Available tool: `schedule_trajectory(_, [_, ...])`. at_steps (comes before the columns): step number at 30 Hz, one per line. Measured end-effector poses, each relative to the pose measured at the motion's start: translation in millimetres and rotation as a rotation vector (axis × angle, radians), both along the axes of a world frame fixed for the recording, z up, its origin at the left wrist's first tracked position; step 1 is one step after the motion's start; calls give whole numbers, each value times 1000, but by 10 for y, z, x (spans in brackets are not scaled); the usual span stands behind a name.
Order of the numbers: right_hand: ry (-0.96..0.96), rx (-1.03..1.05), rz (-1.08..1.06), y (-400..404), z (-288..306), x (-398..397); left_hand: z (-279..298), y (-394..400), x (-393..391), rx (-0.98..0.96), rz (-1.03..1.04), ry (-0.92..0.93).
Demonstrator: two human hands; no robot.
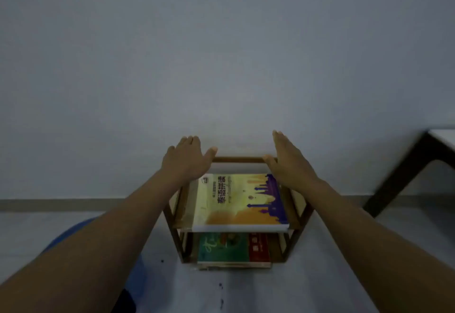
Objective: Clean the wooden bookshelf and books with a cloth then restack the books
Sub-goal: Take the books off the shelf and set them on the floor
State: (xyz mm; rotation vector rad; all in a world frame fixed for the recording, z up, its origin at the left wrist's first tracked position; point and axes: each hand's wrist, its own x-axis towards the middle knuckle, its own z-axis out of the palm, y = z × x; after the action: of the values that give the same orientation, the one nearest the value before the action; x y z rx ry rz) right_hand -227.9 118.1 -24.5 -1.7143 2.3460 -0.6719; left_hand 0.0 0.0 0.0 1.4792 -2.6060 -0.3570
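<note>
A small wooden bookshelf (240, 160) is seen at the centre of the frame, set on a pale floor (307, 275) against a plain wall (221, 54). A yellow book (236, 199) with a purple skyline print is laid flat on the upper shelf; a green and red book (231, 248) is laid flat on the lower shelf beneath it. The left hand (187, 160) is held over the shelf's upper left corner and the right hand (288, 162) over its upper right corner, both with fingers straight and released, nothing grasped. Contact with the frame cannot be confirmed. A blue cloth (81, 234) is visible at lower left, partly hidden by the left forearm. A dark table leg (403, 172) is noted at the right edge.
</note>
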Motion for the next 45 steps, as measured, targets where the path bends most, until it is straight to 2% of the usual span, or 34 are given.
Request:
schedule_trajectory(3, [47,10,1,44,-487,34,-558,2,-32,-27,-4,-23])
schedule_trajectory(7, [-6,17,-19,110,-1047,127,-1194,47,33,12,26,-18])
schedule_trajectory(12, [-3,149,-83,200,-1377,193,-1643,122,137,109,42,-101])
schedule_trajectory(17, [9,236,-82,207,-1561,136,-1861,78,140,201,40,-91])
schedule_trajectory(22, [-78,304,-185,121,-1681,133,-1968,-5,15,351,151,97])
schedule_trajectory(24, [-173,249,-278,56,-1684,115,-1938,-38,-21,375,211,232])
schedule_trajectory(29, [-554,97,-473,-121,-1719,-62,-1883,-156,-148,655,313,645])
schedule_trajectory(33, [-817,82,-545,-283,-1676,-175,-1842,-265,-232,655,437,680])
schedule_trajectory(36, [-928,43,-576,-331,-1712,-180,-1885,-331,-196,693,484,708])
schedule_trajectory(41, [-890,-47,-544,-68,-1651,-37,-1818,-105,43,745,443,722])
schedule_trajectory(45, [-880,-105,-481,343,-1511,182,-1726,169,295,667,376,820])
